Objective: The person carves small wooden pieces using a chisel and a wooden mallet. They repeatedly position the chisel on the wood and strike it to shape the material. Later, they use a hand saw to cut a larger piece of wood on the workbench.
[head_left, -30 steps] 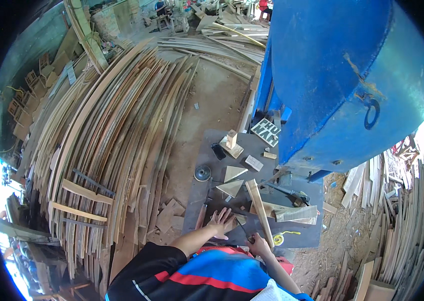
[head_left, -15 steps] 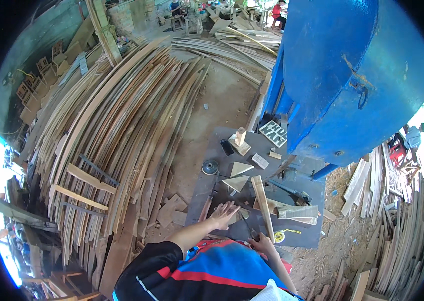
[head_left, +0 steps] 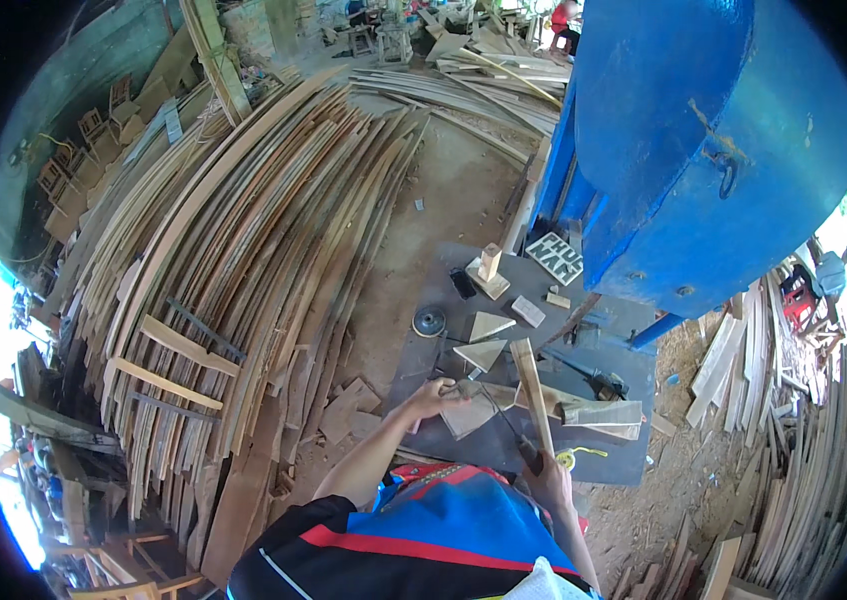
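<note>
As the right hand (head_left: 546,478) closes round the dark handle of a slim tool (head_left: 514,432), the left hand (head_left: 430,399) curls its fingers beside the upper-left corner of a pale board (head_left: 467,414); whether these grip the board, the tool's tip or some smaller piece cannot be told. The board lies flat on the counter (head_left: 618,462), near its front edge, which the blue, red and black shirt (head_left: 453,522) largely covers. A wooden stick (head_left: 531,390) bounds the working space on the right, its near end close to the right hand; a yellow tape measure (head_left: 565,459) lies just beside. Toward the left edge, dark surface separates the board from a round metal disc (head_left: 429,321). Beyond the board, two wedge-shaped offcuts (head_left: 483,354) limit the reach forward. A long dark tool (head_left: 593,380) farther right is too jumbled to identify. Above the far right corner looms a blue metal housing (head_left: 703,150), concealing whatever stands behind it. A dusty strip of floor (head_left: 458,185) divides the counter from a stack of planks (head_left: 243,240). At the far upper border, a seated person in red (head_left: 564,22) is small and indistinct.
</note>
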{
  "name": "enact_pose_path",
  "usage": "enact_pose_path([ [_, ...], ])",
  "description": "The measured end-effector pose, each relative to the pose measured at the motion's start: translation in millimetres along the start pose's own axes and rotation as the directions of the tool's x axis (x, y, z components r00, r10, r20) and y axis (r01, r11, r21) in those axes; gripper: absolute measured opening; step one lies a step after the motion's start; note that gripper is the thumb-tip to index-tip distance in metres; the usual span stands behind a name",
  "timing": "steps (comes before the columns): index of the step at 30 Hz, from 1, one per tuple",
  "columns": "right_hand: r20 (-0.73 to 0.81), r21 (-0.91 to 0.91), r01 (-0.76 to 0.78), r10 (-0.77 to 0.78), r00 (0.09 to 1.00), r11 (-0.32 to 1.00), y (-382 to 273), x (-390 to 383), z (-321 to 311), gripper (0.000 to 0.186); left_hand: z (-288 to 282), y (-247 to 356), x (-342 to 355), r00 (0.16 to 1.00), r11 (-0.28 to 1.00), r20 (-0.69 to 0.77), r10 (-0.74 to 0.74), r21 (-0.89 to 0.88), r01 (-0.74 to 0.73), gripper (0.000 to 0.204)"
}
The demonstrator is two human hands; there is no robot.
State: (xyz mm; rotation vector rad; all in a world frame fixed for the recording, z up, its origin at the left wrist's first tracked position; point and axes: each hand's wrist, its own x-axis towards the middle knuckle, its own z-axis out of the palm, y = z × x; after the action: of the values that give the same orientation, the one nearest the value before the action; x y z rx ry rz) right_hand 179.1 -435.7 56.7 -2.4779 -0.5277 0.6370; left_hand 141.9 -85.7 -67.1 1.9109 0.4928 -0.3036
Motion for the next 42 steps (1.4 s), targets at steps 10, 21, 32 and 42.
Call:
enact_pose_path([
  [10, -0.165, 0.118, 0.191, -0.17, 0.972, 0.975, -48, -9, -40, 0.037, -66, 89, -61, 0.991, 0.99, -0.091, 0.102, -0.091, -0.111, 0.068],
  [21, -0.122, 0.12, 0.111, -0.097, 0.988, 0.987, -71, -9, -70, 0.031, -85, 173, -131, 0.964, 0.975, -0.264, 0.022, 0.22, 0.038, 0.073],
  [32, -0.129, -0.175, 0.146, -0.169, 0.977, 0.974, -93, -20, -63, 0.035, -61, 158, -127, 0.793, 0.863, -0.441, 0.42, 0.465, -0.198, 0.056],
  [42, -0.234, 0.358, 0.278, -0.203, 0.951, 0.891, -53, -6, -71, 0.032, -80, 95, -105, 0.975, 0.583, -0.217, 0.037, -0.788, -0.198, 0.056],
])
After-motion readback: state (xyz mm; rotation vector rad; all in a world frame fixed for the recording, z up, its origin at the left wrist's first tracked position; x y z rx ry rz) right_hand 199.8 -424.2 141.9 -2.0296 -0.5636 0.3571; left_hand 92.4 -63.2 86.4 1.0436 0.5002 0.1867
